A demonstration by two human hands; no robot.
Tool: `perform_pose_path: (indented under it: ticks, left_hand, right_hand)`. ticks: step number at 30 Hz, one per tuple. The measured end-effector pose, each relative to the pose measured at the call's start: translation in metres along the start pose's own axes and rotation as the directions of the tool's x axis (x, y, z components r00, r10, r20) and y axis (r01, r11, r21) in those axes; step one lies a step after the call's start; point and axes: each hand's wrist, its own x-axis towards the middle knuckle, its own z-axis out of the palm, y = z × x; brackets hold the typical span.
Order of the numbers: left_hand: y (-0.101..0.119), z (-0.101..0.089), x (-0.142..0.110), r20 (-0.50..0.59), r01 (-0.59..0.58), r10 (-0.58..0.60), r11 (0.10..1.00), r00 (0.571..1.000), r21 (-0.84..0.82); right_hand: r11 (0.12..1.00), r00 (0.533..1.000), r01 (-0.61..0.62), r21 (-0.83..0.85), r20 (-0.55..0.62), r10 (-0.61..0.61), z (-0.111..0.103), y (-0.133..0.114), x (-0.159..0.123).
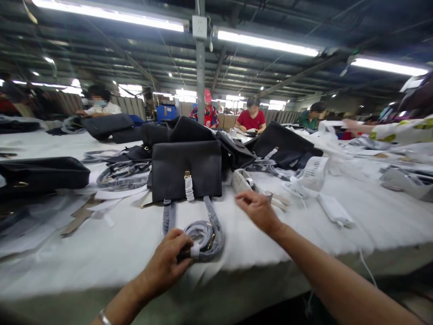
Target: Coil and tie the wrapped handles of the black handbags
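A long worktop padded in white stretches ahead, with black handbags spread across it. The nearest bag lies at the centre, its looped strap trailing toward the person. The left grip is closed on that strap's curled end, with a white wrap showing just beside the fingers. The right grip is open, fingers loosely spread, near a grey box and a white fan.

At six o'clock there were one bare left hand, one bare right hand and one coiled grey bag strap; three long white fluorescent ceiling tubes shone at twelve.
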Motion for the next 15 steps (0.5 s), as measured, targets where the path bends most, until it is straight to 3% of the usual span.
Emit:
perform_pose_path:
  ticks: [2,4,6,11,15]
  left_hand:
    - [0.0,-0.001,0.0,0.013,0.01,-0.01,1.0,1.0,-0.024]
    - [-0.002,-0.002,0.001,0.02,0.014,-0.013,0.999,1.0,-0.035]
    - [-0.004,-0.001,0.001,0.015,0.006,-0.006,0.999,1.0,-0.036]
    - [-0.013,0.004,-0.001,0.009,-0.033,0.033,0.999,0.999,-0.008]
    - [-0.02,0.007,-0.003,-0.016,-0.058,0.058,0.998,0.998,0.007]
  right_hand:
    - [0.964,0.959,-0.231,-0.134,-0.199,0.202,-0.05,0.028,0.028]
    - [0.859,0.9,-0.436,-0.269,-0.16,0.406,-0.087,0.054,0.05]
    - [0.798,0.851,-0.509,-0.321,-0.05,0.523,-0.102,0.072,0.064]
    - [0.741,0.735,-0.596,-0.309,0.162,0.659,-0.076,0.085,0.077]
    - [0.687,0.665,-0.676,-0.266,0.181,0.725,-0.058,0.083,0.08]
